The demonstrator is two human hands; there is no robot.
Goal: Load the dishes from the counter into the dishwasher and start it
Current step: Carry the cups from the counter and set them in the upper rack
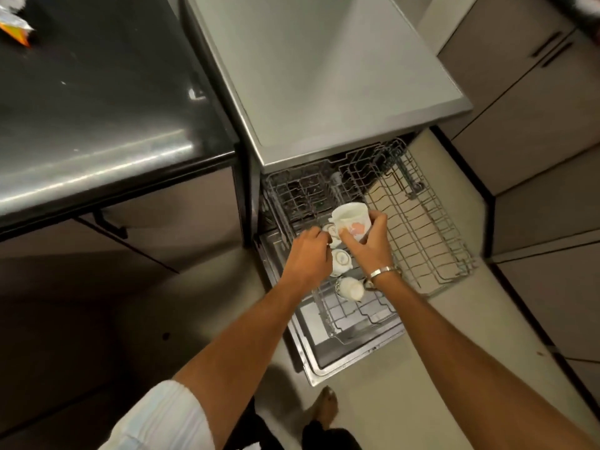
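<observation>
- Over the left edge of the pulled-out rack (pixel 431 241): right hand (pixel 370 245), fingers curled around a white mug (pixel 352 220).
- Beside it: left hand (pixel 308 254), fingers bent down among small cups (pixel 341 261), grip not visible.

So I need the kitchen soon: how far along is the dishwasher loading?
Partly done. The dishwasher door is down and the upper rack pulled out, with at least two cups already lying in it. In hand: the right hand holds a floral mug above the rack, and the left hand is at the cups. Left: seat the mug, close up and start it. Most of the rack is unfilled.
</observation>
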